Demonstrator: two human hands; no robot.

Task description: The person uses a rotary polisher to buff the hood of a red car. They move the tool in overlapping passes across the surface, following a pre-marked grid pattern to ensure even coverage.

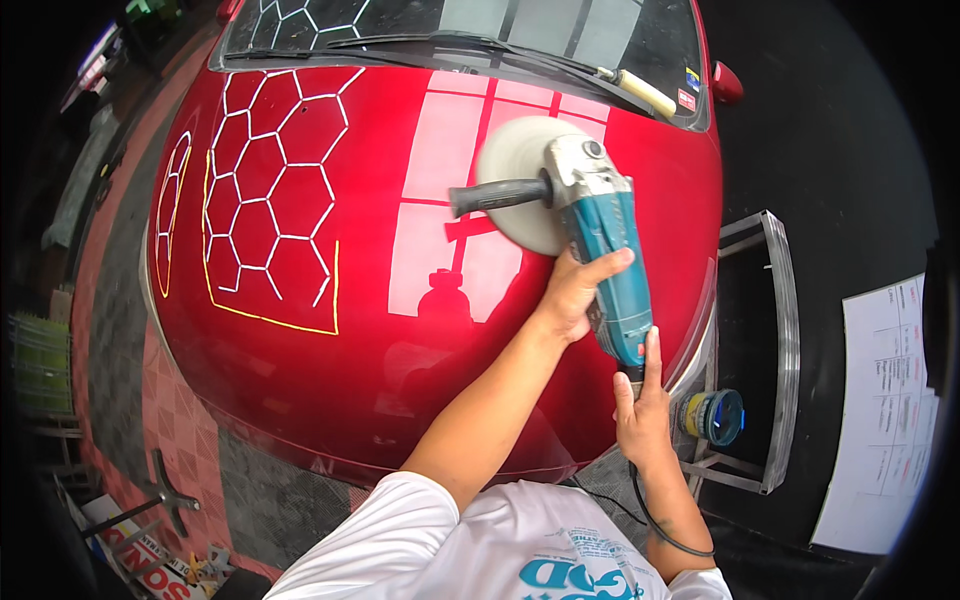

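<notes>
A teal electric car polisher (612, 270) with a grey metal head lies across the right half of a glossy red car hood (400, 370). Its round pale pad (515, 215) rests on the paint, looking blurred. A black side handle (500, 195) points left with no hand on it. My left hand (575, 295) grips the polisher's body just behind the head, thumb over the top. Further back, my right hand (643, 415) is wrapped round the rear end, one finger stretched along the casing. From there a black power cord (650, 515) loops along my right forearm.
Wiper arms (480, 42) and a pale cylinder (640, 92) lie by the windshield. A metal frame (780, 350) and a blue-rimmed tub (722, 416) stand right of the car. White sheets (880, 400) hang beyond. Hexagonal light reflections (270, 165) cover the hood's left side.
</notes>
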